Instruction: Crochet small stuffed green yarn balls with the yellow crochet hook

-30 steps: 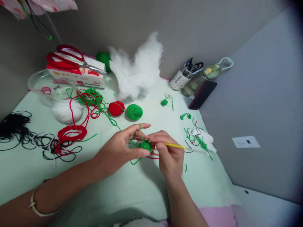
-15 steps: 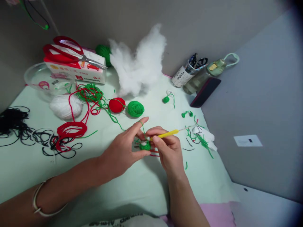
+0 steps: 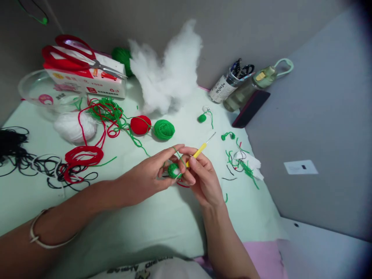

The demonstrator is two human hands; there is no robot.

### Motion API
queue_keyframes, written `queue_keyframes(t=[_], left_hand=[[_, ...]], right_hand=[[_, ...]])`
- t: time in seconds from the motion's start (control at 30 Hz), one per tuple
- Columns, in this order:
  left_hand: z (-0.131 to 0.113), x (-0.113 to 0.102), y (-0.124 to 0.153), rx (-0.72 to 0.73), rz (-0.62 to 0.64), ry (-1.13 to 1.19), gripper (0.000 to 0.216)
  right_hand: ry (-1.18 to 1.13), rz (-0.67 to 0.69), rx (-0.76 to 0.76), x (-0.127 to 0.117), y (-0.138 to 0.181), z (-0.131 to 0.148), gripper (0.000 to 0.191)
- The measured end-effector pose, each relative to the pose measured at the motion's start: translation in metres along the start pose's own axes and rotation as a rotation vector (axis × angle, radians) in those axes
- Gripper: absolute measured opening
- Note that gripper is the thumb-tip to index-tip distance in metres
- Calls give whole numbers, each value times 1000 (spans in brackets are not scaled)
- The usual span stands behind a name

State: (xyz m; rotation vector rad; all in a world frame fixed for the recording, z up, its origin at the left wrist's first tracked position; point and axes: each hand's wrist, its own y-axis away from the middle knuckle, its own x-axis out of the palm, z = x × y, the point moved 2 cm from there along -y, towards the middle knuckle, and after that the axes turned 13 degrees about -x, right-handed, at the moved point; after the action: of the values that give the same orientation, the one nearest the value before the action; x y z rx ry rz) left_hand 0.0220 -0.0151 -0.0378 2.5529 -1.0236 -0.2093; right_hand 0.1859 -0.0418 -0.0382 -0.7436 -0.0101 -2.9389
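Between my hands is a small green crocheted piece (image 3: 173,171) with white stuffing showing in its opening. My left hand (image 3: 148,174) grips this piece, and a green strand runs over its raised index finger. My right hand (image 3: 205,176) is closed around a crochet hook (image 3: 200,150) with a yellow handle. The hook's thin metal shaft points up and to the right, and its handle end sits near the green piece. Some red yarn (image 3: 183,185) shows just below my fingers. A green yarn ball (image 3: 164,130) and a red yarn ball (image 3: 141,124) lie beyond my left hand.
White stuffing (image 3: 168,73) is heaped at the back. Red-handled scissors (image 3: 72,54) rest on a box (image 3: 87,83) beside a clear bowl (image 3: 31,91). Tangled black yarn (image 3: 13,147) lies left. A pen holder (image 3: 223,87), a bottle (image 3: 261,79) and yarn scraps (image 3: 245,164) are at right.
The crochet hook has swung to point more upward. The green piece has tipped, turning its white opening to the right. My hands have come closer together, and the view has shifted slightly.
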Motion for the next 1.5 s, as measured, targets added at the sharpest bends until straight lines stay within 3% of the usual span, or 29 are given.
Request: queue_keyframes(t=[0.1, 0.2, 0.33, 0.47, 0.67, 0.8, 0.9, 1.0, 1.1, 1.2, 1.3, 1.5], left_hand=[[-1, -8, 2, 17, 275, 182, 61], [4, -12, 0, 1, 309, 237, 54], [13, -4, -6, -11, 246, 371, 54], [19, 7, -12, -72, 129, 366, 45], [16, 14, -16, -15, -142, 123, 22], [15, 14, -14, 79, -192, 0, 11], [20, 13, -14, 107, -175, -20, 11], [27, 11, -16, 47, -133, 3, 21], [31, 9, -19, -80, -19, 116, 31], [28, 7, -20, -134, 100, 335, 17], [22, 4, -16, -139, 114, 490, 36], [17, 1, -10, -211, 116, 603, 60]], right_hand=[[12, -6, -11, 0, 0, 0, 21], [41, -6, -11, 2, 1, 0, 19], [31, -6, 39, 5, 1, -1, 19], [102, -67, 50, 7, 2, -7, 18], [300, -143, -24, 15, 8, -15, 22], [460, -136, -86, 26, 17, -11, 23], [528, -144, -92, 32, 23, -10, 24], [492, -132, -62, 33, 23, -13, 25], [327, -130, 15, 28, 17, -16, 24], [112, -163, 77, 20, 8, -15, 26], [14, -141, 96, 13, 2, -12, 33], [234, -48, 38, 9, 7, -4, 34]])
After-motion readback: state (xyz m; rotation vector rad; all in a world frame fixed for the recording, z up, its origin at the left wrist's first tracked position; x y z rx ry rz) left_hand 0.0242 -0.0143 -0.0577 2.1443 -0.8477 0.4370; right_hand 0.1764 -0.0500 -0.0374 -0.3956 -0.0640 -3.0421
